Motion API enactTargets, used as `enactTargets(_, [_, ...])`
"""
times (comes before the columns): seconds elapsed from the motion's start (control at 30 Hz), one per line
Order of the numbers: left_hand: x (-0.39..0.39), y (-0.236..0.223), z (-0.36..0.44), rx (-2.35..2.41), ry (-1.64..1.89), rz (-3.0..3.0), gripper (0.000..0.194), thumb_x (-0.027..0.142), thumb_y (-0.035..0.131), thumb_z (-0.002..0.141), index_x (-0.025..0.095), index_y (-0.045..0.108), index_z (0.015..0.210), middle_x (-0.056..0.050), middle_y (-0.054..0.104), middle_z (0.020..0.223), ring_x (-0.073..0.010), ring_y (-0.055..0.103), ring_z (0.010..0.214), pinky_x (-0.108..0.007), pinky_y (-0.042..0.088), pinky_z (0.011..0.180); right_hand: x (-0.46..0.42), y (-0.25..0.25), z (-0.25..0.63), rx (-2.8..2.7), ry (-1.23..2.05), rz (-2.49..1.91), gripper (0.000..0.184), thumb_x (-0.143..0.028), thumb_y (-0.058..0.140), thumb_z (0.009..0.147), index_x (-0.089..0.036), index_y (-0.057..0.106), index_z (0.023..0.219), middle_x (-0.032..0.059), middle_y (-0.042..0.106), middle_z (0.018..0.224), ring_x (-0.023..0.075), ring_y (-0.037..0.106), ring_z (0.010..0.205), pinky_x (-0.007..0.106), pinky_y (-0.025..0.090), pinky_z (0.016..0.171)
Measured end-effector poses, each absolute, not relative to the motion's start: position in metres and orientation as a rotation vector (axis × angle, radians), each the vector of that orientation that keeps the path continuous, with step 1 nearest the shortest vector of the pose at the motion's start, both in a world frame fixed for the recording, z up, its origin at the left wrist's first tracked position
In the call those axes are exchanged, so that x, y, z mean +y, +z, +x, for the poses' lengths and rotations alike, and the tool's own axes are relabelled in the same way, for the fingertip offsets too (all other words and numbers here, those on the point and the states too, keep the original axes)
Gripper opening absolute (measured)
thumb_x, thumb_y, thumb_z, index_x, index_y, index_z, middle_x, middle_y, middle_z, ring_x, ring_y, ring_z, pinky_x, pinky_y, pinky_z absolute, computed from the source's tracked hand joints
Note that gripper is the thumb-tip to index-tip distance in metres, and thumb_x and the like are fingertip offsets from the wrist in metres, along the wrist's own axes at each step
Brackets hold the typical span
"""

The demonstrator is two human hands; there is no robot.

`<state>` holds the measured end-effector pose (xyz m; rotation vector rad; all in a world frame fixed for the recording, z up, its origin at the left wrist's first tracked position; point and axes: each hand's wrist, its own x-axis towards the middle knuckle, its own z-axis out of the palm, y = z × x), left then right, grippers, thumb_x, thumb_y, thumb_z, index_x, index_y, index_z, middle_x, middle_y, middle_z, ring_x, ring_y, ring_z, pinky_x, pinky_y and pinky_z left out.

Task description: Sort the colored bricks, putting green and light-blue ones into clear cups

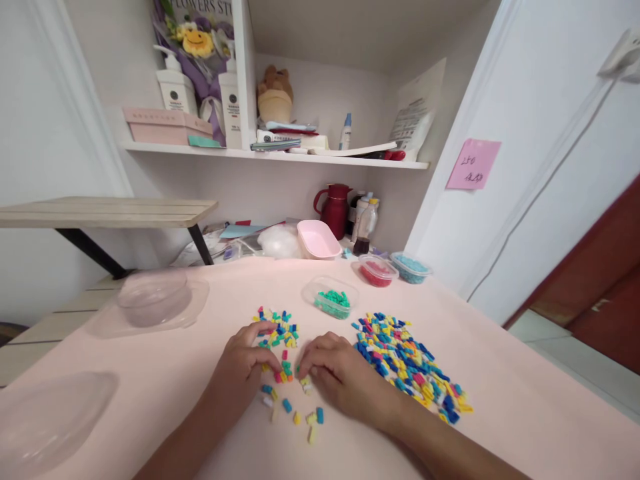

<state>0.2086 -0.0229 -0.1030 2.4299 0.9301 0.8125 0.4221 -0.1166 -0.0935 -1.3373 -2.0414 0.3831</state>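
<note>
My left hand [245,360] rests over a small group of toy building bricks [284,368], its thumb and index finger spread apart. The thumb tip touches the pink and yellow bricks there. Across from it, my right hand [333,370] has its fingers curled together, and a bit of a small green brick [299,369] shows at the fingertips. Loose yellow, white and blue bricks [297,418] lie below the hands. A mixed pile of small bricks [280,331] sits just beyond my left fingers. To the right of my right hand spreads a larger mixed pile [405,360].
Beyond the hands stands a clear tub of green bricks [333,300]. Tubs of red pieces [378,271] and blue pieces [411,267] are at the back right. Clear plastic containers [155,300] lie left on the pink tabletop [225,460]. A pink basin [319,240] is behind.
</note>
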Motion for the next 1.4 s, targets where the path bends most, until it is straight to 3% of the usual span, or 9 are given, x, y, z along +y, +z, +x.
enactTargets(0.4, [-0.022,-0.114,0.212,0.899,0.812,2.41,0.045,0.004,0.045,0.067,0.032,0.08,0.072,-0.001,0.06,0.137,-0.0256,0.054,0.125,-0.047,0.043,0.107,-0.115,-0.091,0.426,-1.882,0.329,-1.466,0.033,-0.01,0.05,0.09,-0.025,0.073,0.108,0.0061,0.073,0.101,0.0202,0.065,0.096,0.034,0.05,0.089])
enactTargets(0.53, [-0.024,-0.109,0.212,0.909,0.793,2.433,0.046,0.006,0.046,0.07,0.032,0.08,0.087,-0.004,0.06,0.136,-0.0259,0.056,0.124,-0.047,0.045,0.106,-0.116,-0.085,0.428,-1.869,0.391,-1.44,0.029,-0.009,0.05,0.089,-0.023,0.073,0.098,0.005,0.072,0.098,0.0186,0.066,0.093,0.031,0.05,0.087])
enactTargets(0.7, [-0.025,-0.107,0.212,0.946,0.797,2.428,0.046,0.007,0.044,0.072,0.032,0.08,0.085,-0.006,0.06,0.133,-0.0262,0.057,0.122,-0.048,0.046,0.104,-0.117,-0.082,0.428,-1.906,0.396,-1.444,0.03,-0.006,0.05,0.087,-0.023,0.073,0.093,0.0036,0.072,0.094,0.0188,0.065,0.093,0.031,0.05,0.087])
enactTargets(0.83, [-0.022,-0.11,0.211,0.933,0.859,2.423,0.045,0.009,0.045,0.074,0.031,0.08,0.092,-0.006,0.061,0.132,-0.025,0.057,0.122,-0.046,0.046,0.105,-0.117,-0.084,0.43,-1.908,0.382,-1.39,0.037,-0.005,0.048,0.089,-0.026,0.072,0.107,0.0047,0.069,0.101,0.0171,0.065,0.094,0.03,0.051,0.088])
enactTargets(0.93, [-0.02,-0.111,0.21,0.929,0.899,2.431,0.046,0.01,0.045,0.075,0.032,0.079,0.098,-0.005,0.063,0.13,-0.0241,0.057,0.121,-0.045,0.047,0.104,-0.117,-0.087,0.43,-2.027,0.294,-1.364,0.049,-0.004,0.047,0.089,-0.034,0.068,0.122,0.0046,0.063,0.11,0.0154,0.063,0.094,0.028,0.051,0.085])
enactTargets(1.07, [-0.017,-0.111,0.209,0.958,0.977,2.413,0.042,0.015,0.044,0.078,0.031,0.079,0.097,-0.006,0.063,0.126,-0.0231,0.06,0.117,-0.043,0.05,0.101,-0.116,-0.092,0.429,-2.127,0.159,-1.454,0.052,-0.004,0.05,0.089,-0.038,0.066,0.125,0.0047,0.062,0.106,0.0173,0.061,0.093,0.03,0.049,0.083])
enactTargets(1.23, [-0.017,-0.107,0.207,1.104,1.058,2.281,0.037,0.023,0.043,0.079,0.027,0.079,0.086,-0.006,0.063,0.12,-0.0217,0.064,0.109,-0.037,0.053,0.097,-0.115,-0.092,0.431,-2.024,0.284,-1.451,0.037,-0.004,0.05,0.087,-0.026,0.073,0.106,0.0064,0.062,0.105,0.0176,0.063,0.093,0.03,0.051,0.084])
enactTargets(1.4, [-0.02,-0.099,0.206,1.208,1.145,2.149,0.036,0.025,0.042,0.076,0.026,0.077,0.084,-0.005,0.062,0.116,-0.0212,0.063,0.11,-0.034,0.052,0.096,-0.117,-0.09,0.434,-1.972,0.336,-1.424,0.043,-0.006,0.051,0.087,-0.028,0.066,0.121,0.0059,0.063,0.11,0.0182,0.063,0.1,0.032,0.05,0.092])
